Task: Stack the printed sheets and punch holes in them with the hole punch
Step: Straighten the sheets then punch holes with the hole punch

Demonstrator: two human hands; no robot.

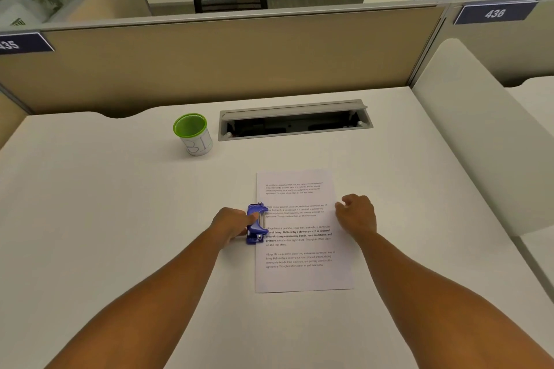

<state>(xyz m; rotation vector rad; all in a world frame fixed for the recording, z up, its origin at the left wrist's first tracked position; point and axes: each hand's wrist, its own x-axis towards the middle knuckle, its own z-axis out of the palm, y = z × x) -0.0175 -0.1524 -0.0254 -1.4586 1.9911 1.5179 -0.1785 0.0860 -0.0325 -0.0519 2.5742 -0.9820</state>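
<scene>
Printed sheets [302,231]: lying flat as a squared stack on the white desk [120,204], right of centre, long edges running near to far; stack depth not readable, only the top page showing.
Hole punch [256,223]: sitting at the stack's left long edge, about mid-length, mouth facing right and apparently taking in the paper margin; likely placed there to centre the holes along that edge.
Left hand [230,226]: closing around the punch from its left side, a fingertip lying over the blue lever; looking set for pressing down, lever not visibly depressed.
Right hand [356,214]: resting at the stack's right edge, fingers loosely curled, gripping nothing; probably steadying the sheets against sliding rightward under the punch's push.
Edges: left margin sitting under the punch; near and far edges of the stack lying free; right edge partly covered by the hand.
Open room: bare desk spreading left and near; green cup [192,133] and cable tray [295,120] standing well apart on the far side; side panel [467,141] closing off the right.
</scene>
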